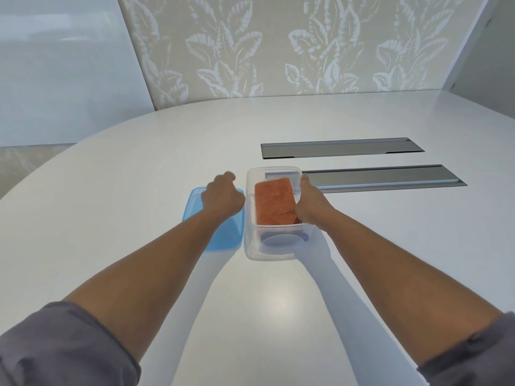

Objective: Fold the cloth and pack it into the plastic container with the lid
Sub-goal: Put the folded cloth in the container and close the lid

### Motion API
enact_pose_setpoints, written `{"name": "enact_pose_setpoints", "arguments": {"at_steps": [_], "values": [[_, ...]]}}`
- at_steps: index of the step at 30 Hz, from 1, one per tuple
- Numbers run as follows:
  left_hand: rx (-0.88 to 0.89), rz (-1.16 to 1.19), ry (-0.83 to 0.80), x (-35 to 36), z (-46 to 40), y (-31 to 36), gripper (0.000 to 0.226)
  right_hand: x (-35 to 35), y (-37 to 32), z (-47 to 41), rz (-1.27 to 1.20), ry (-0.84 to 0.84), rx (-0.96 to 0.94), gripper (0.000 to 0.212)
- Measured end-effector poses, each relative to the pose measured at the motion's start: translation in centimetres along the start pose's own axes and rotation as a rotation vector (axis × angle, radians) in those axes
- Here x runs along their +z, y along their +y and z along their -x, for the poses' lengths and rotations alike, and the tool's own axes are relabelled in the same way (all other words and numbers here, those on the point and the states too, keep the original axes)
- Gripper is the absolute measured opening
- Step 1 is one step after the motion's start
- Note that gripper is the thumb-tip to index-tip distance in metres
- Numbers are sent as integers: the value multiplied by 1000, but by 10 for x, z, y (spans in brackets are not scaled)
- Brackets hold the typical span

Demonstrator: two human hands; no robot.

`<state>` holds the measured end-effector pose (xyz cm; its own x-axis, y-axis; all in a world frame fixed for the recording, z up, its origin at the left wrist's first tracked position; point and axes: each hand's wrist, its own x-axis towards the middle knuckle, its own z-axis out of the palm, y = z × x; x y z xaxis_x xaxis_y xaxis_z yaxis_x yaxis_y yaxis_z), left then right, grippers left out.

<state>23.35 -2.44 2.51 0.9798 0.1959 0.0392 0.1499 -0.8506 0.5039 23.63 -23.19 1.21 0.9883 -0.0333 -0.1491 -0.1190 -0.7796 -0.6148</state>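
Note:
A folded orange cloth (274, 203) lies inside the clear plastic container (252, 240) in the middle of the white table. My right hand (310, 204) rests on the container's right side, fingers reaching down onto the cloth's right edge. A translucent blue lid (225, 232) lies flat on the table just left of the container. My left hand (221, 196) hovers over the lid with its fingers curled; whether it touches the lid is hidden by the hand itself.
Two long grey metal cable hatches (342, 147) (390, 178) are set into the table (139, 176) behind and right of the container. A leaf-patterned wall stands beyond the table's far edge. The table's curved edge runs along the left.

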Motion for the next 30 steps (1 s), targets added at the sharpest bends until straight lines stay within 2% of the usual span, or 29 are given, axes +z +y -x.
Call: {"name": "enact_pose_setpoints", "arguments": {"at_steps": [3, 5, 8, 13, 20, 24, 26, 30], "values": [[-89, -109, -205, 11, 8, -18, 65, 1, 1, -1, 5, 1, 1, 93], [-106, -167, -305, 20, 12, -29, 82, 1, 1, -2, 6, 4, -1, 95], [-105, -190, -347, 29, 16, -41, 97, 1, 1, -1, 2, 12, -3, 95], [-112, -50, -388, 32, 16, -45, 109, 1, 2, 0, -21, 13, -9, 93], [-170, 154, -485, 25, 12, -37, 102, -1, 3, 2, -71, 11, 6, 94], [-159, 410, -302, 0, 6, -26, 91, -1, 4, 2, -90, 7, 19, 94], [-135, 444, -223, -21, -1, -16, 81, -1, 3, 2, -94, 8, 31, 92], [-87, 475, -226, -66, 3, 10, 59, 2, 2, 4, -113, 7, 37, 94]]}}
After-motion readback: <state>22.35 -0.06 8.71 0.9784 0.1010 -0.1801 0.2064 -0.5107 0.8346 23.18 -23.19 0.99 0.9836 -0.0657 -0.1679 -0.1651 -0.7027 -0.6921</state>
